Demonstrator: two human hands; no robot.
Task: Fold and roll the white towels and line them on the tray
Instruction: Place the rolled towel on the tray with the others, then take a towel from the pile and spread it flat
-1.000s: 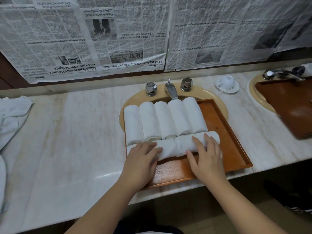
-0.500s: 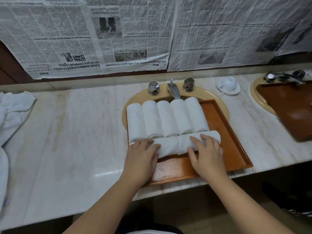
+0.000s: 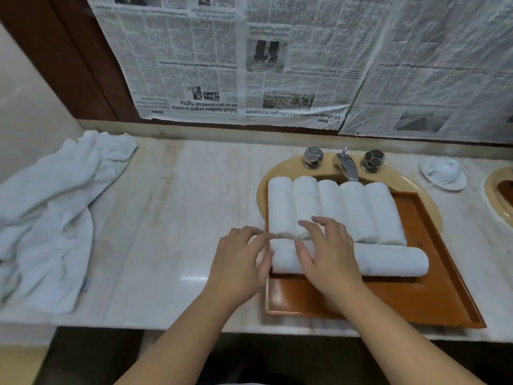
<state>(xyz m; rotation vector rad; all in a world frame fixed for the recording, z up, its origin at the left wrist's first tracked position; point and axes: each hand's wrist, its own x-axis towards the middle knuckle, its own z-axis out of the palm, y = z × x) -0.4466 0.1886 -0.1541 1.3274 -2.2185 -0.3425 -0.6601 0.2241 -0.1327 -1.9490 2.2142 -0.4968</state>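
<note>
A brown wooden tray (image 3: pixel 433 290) lies over the sink. Several rolled white towels (image 3: pixel 358 209) stand side by side along its far edge. One more rolled towel (image 3: pixel 388 261) lies crosswise in front of them. My left hand (image 3: pixel 238 262) touches that roll's left end at the tray's left rim, fingers bent against it. My right hand (image 3: pixel 327 251) rests flat on top of the roll's left part, fingers spread and reaching the near ends of the upright rolls. A heap of unrolled white towels (image 3: pixel 52 218) lies on the counter at far left.
The marble counter (image 3: pixel 180 218) stretches between the towel heap and the sink. The faucet (image 3: pixel 345 166) and two knobs stand behind the tray. A white cup on a saucer (image 3: pixel 442 173) sits at right, beside a second sink (image 3: pixel 499 198). Newspaper covers the wall.
Both hands slid left along the crosswise roll; the right hand left its right half for the left part, and the left hand now sits at the end. The view has turned left.
</note>
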